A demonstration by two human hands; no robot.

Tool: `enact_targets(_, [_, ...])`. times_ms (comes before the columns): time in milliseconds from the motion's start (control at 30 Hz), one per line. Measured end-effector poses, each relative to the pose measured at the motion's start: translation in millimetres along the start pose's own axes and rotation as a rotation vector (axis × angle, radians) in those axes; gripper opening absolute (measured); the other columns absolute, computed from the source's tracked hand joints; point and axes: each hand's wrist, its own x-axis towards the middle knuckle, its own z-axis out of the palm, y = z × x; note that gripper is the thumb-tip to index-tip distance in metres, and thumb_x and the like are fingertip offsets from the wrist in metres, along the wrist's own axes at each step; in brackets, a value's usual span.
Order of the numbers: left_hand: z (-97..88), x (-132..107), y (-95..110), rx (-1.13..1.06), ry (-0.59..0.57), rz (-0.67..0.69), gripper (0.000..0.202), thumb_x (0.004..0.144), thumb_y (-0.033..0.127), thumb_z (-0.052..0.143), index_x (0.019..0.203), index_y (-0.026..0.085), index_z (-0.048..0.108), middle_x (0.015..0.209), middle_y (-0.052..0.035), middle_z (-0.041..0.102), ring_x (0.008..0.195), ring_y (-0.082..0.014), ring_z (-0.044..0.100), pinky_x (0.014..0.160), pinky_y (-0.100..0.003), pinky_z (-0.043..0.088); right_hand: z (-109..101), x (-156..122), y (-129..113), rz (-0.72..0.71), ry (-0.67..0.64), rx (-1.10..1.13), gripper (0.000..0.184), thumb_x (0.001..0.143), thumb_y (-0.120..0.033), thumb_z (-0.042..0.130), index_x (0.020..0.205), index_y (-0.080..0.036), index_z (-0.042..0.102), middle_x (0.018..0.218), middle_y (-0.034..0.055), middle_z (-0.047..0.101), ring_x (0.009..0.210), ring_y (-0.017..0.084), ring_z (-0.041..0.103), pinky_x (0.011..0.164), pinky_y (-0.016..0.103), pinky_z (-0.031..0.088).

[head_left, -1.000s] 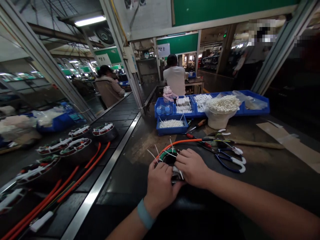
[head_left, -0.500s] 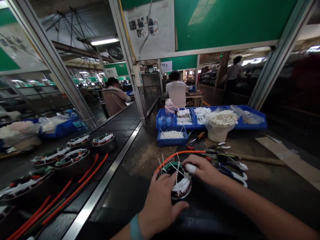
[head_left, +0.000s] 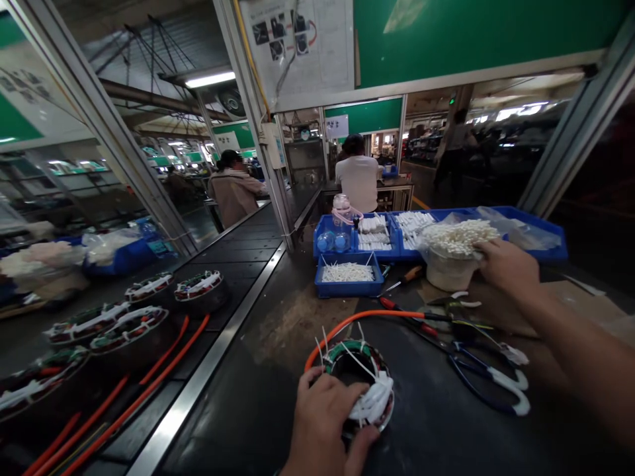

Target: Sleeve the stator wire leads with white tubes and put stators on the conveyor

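Note:
A motor stator (head_left: 385,373) with green and dark windings stands on the bench in front of me. White cable ties (head_left: 364,358) stick up from its rim, and a white sleeved bundle (head_left: 374,400) lies across its near side. My left hand (head_left: 325,413) is wrapped around the stator's left and near side, thumb at the front. An orange sleeved cable (head_left: 357,316) curves from it to the right. My right hand (head_left: 508,264) is at the right edge of a tub (head_left: 449,271) heaped with white cable ties (head_left: 461,235), its fingers closed on their ends.
Blue bins (head_left: 350,287) with white pieces stand at the back beside a clear bottle (head_left: 342,208). Blue-handled cutters (head_left: 489,377) and a red-handled tool (head_left: 389,304) lie right of the stator. More stators (head_left: 201,291) sit on the conveyor (head_left: 238,264) at left. People work beyond.
My right hand has left the stator and reached right and forward to the cable tie tub. My left hand stays on the stator. The view has shifted slightly.

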Motion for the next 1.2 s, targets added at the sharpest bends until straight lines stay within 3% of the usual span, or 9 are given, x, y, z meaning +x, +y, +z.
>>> enact_targets(133, [1.0, 1, 2, 0.006, 0.037, 0.018, 0.037, 0.073, 0.026, 0.067, 0.108, 0.019, 0.055, 0.079, -0.0029, 0.065, 0.072, -0.02, 0.06, 0.083, -0.045, 0.04, 9, 0, 6, 0.119, 0.058, 0.09, 0.034, 0.082, -0.014, 0.045, 0.11, -0.012, 0.065, 0.113, 0.0161, 0.062, 0.097, 0.023, 0.055, 0.071, 0.031, 0.035])
enact_targets(267, [-2.5, 3, 7, -0.025, -0.001, -0.013, 0.035, 0.074, 0.024, 0.065, 0.108, 0.02, 0.056, 0.081, -0.0027, 0.065, 0.073, -0.02, 0.059, 0.084, -0.045, 0.039, 14, 8, 10, 0.262, 0.101, 0.211, 0.027, 0.077, -0.015, 0.055, 0.1, -0.008, 0.067, 0.091, 0.0155, 0.068, 0.08, 0.021, 0.058, 0.066, 0.029, 0.039])
enact_targets(500, [-2.9, 2, 11, -0.035, -0.044, -0.082, 0.031, 0.076, 0.024, 0.063, 0.107, 0.021, 0.058, 0.083, -0.0027, 0.066, 0.078, -0.0209, 0.059, 0.086, -0.046, 0.037, 4, 12, 10, 0.204, 0.17, 0.335, 0.006, 0.069, -0.012, 0.062, 0.073, -0.012, 0.065, 0.08, 0.014, 0.065, 0.073, 0.021, 0.056, 0.067, 0.034, 0.039])
enact_targets(633, [-0.7, 0, 5, -0.043, -0.054, -0.074, 0.031, 0.077, 0.028, 0.063, 0.107, 0.022, 0.059, 0.089, -0.0038, 0.067, 0.081, -0.0217, 0.059, 0.088, -0.047, 0.035, -11, 4, 3, 0.175, 0.282, 0.493, 0.02, 0.081, -0.015, 0.05, 0.099, -0.01, 0.056, 0.088, 0.0148, 0.065, 0.064, 0.017, 0.06, 0.062, 0.031, 0.045])
enact_targets(700, [-1.7, 0, 4, -0.039, -0.066, -0.06, 0.031, 0.078, 0.03, 0.063, 0.108, 0.021, 0.06, 0.092, -0.0045, 0.068, 0.083, -0.022, 0.06, 0.09, -0.047, 0.034, -22, -17, -9, 0.105, 0.307, 0.566, 0.023, 0.083, -0.017, 0.047, 0.105, -0.013, 0.051, 0.089, 0.0113, 0.066, 0.068, 0.016, 0.064, 0.065, 0.029, 0.049])
enact_targets(800, [-5.1, 2, 7, -0.021, -0.103, -0.073, 0.031, 0.078, 0.029, 0.062, 0.108, 0.022, 0.06, 0.095, -0.0048, 0.068, 0.088, -0.0225, 0.06, 0.091, -0.047, 0.035, -46, -82, -37, -0.055, 0.314, 0.629, 0.019, 0.077, -0.023, 0.059, 0.095, -0.02, 0.055, 0.085, 0.0048, 0.068, 0.079, 0.019, 0.066, 0.073, 0.032, 0.052])
enact_targets(967, [-5.8, 5, 23, 0.1, -0.096, -0.122, 0.034, 0.077, 0.023, 0.058, 0.111, 0.021, 0.057, 0.106, -0.0062, 0.066, 0.109, -0.0277, 0.053, 0.102, -0.056, 0.022, -81, -218, -88, -0.714, 0.144, 0.773, 0.021, 0.087, -0.015, 0.044, 0.102, -0.025, 0.055, 0.088, 0.0052, 0.073, 0.084, 0.018, 0.069, 0.072, 0.026, 0.057])
enact_targets(1067, [-2.8, 5, 26, 0.054, -0.111, -0.159, 0.032, 0.078, 0.025, 0.058, 0.109, 0.02, 0.058, 0.102, -0.0066, 0.066, 0.098, -0.0246, 0.058, 0.099, -0.052, 0.029, -78, -267, -101, -0.823, 0.139, 0.851, 0.021, 0.093, -0.023, 0.041, 0.11, -0.026, 0.052, 0.081, 0.0033, 0.074, 0.079, 0.016, 0.07, 0.069, 0.021, 0.057])
enact_targets(1200, [-1.3, 7, 23, 0.012, -0.135, -0.202, 0.028, 0.078, 0.024, 0.058, 0.105, 0.022, 0.059, 0.098, -0.0034, 0.067, 0.092, -0.0221, 0.06, 0.097, -0.05, 0.03, -57, -291, -98, -0.811, 0.157, 0.877, 0.023, 0.097, -0.03, 0.034, 0.106, -0.019, 0.052, 0.08, 0.0049, 0.074, 0.081, 0.014, 0.07, 0.075, 0.018, 0.056])
